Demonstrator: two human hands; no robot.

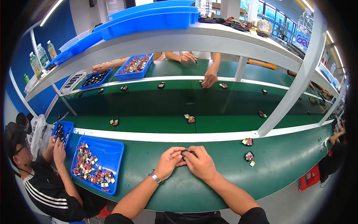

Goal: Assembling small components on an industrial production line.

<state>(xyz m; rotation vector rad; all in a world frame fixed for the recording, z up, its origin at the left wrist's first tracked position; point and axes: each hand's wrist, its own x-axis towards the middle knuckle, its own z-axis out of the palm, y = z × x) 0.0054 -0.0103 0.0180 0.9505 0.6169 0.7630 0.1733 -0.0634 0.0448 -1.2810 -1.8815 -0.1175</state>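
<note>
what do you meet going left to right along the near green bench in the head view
small blue tray → big blue tray of small parts → left hand → small dark part held by both hands → right hand → loose small parts

Green workbench point(209, 175) with a blue tray point(112, 156) of small parts and a few loose pieces point(249, 156)
</note>
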